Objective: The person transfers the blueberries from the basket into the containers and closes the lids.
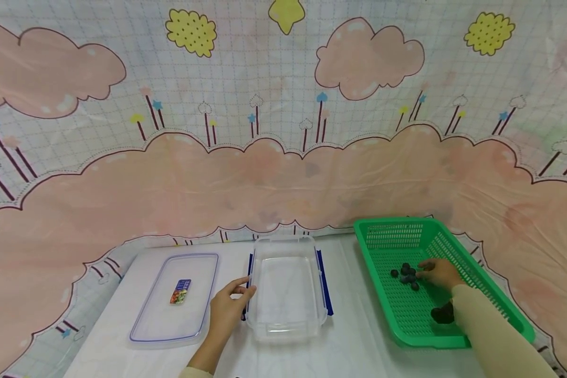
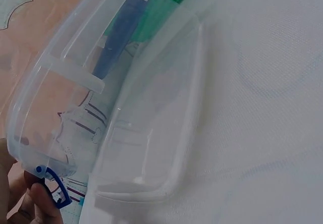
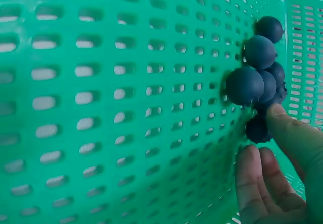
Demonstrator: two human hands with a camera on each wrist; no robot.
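My left hand [image 1: 232, 304] is at the left side of a clear plastic food container [image 1: 285, 294]. Thumb and fingers [image 2: 43, 199] pinch its rim beside a blue latch [image 2: 59, 187]. Inside a green basket [image 1: 375, 286], my right hand [image 1: 439, 274] reaches to a cluster of dark blueberries [image 1: 408, 275]. In the right wrist view, the thumb [image 3: 287, 128] meets the cluster's lower edge, and the other fingers [image 3: 250, 171] are bent and apart from it. The lowest blueberry [image 3: 257, 129] sits in the gap between thumb and fingertips.
A clear lid [image 1: 163, 315] with a blue seal and a small printed label [image 1: 180, 292] lies left of the container. More blue latches [image 1: 325, 283] hang along the container's right side. A dark item [image 1: 443, 313] shows beside my right sleeve. A patterned cloth [image 1: 283, 184] hangs behind the white table [image 1: 345, 357].
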